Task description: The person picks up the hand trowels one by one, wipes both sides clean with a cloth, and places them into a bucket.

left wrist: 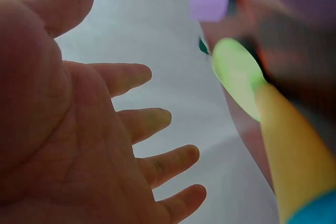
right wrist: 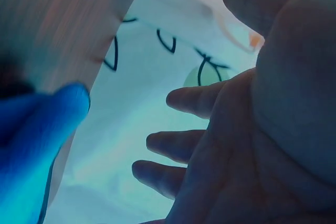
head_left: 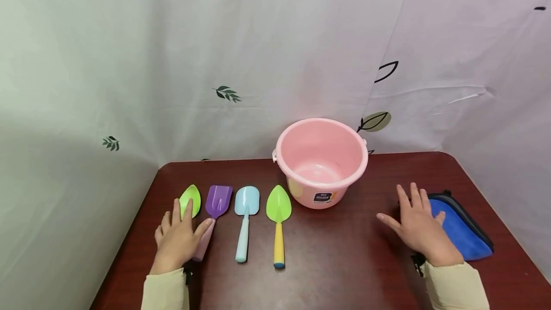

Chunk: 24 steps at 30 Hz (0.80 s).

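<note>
Four-fingers-spread, my left hand (head_left: 175,240) hovers over the leftmost garden trowel, whose green blade (head_left: 193,200) peeks out past the fingertips. In the left wrist view that trowel (left wrist: 239,72) shows a yellow handle with a blue end, and the palm (left wrist: 79,135) holds nothing. A purple shovel (head_left: 218,200) with a pale pinkish handle lies beside the thumb. My right hand (head_left: 419,231), fingers also spread, is at the left edge of a blue pouch (head_left: 465,233) with black trim. The right wrist view shows its palm (right wrist: 241,140) bare and the pouch (right wrist: 42,129) alongside.
A light blue shovel (head_left: 247,200) and a second green trowel (head_left: 279,204) with a yellow handle lie right of the purple one. Behind them stands a pink bucket (head_left: 301,190). The dark red table (head_left: 340,262) meets a white patterned curtain (head_left: 275,51) at its back.
</note>
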Available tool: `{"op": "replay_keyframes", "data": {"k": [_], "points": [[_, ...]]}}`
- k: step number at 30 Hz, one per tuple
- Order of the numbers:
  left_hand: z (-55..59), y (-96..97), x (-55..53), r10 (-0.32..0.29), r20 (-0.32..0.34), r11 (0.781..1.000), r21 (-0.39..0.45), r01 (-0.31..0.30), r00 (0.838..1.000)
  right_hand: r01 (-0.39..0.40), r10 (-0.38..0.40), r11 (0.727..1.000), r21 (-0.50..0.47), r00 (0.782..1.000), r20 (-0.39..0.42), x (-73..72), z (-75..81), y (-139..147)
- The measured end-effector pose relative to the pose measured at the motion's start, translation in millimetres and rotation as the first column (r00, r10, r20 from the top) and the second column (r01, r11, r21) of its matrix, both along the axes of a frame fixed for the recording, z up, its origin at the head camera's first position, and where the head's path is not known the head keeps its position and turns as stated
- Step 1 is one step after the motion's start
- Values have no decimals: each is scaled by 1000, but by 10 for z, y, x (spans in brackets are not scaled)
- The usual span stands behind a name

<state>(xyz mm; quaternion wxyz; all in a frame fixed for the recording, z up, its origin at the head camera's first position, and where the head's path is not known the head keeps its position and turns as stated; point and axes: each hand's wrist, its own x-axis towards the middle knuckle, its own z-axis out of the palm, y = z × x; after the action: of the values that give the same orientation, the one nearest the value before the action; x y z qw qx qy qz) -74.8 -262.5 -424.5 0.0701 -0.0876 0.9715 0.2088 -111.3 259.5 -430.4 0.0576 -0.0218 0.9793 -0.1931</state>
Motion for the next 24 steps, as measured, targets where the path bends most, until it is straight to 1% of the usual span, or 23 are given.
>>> {"op": "replay_keyframes", "data": {"k": [2, 7, 13, 19, 24], "points": [[-17, -73, 10, 14, 16, 1000, 9, -14, 1000, 10, -10, 1000, 0, 1000, 14, 2, 3, 72], [-72, -213, 18, 40, 51, 999, 1, -40, 998, 32, -32, 999, 6, 999, 44, -3, 2, 217], [-98, -290, 29, 50, 74, 999, -17, -49, 996, 45, -45, 999, 3, 995, 84, -9, -2, 384], [-104, -315, 46, 44, 60, 999, -34, -42, 997, 52, -53, 999, 10, 992, 114, -11, -14, 552], [-145, -362, 55, 37, 50, 998, -44, -35, 998, 53, -57, 998, 28, 987, 152, 6, -69, 691]]}}
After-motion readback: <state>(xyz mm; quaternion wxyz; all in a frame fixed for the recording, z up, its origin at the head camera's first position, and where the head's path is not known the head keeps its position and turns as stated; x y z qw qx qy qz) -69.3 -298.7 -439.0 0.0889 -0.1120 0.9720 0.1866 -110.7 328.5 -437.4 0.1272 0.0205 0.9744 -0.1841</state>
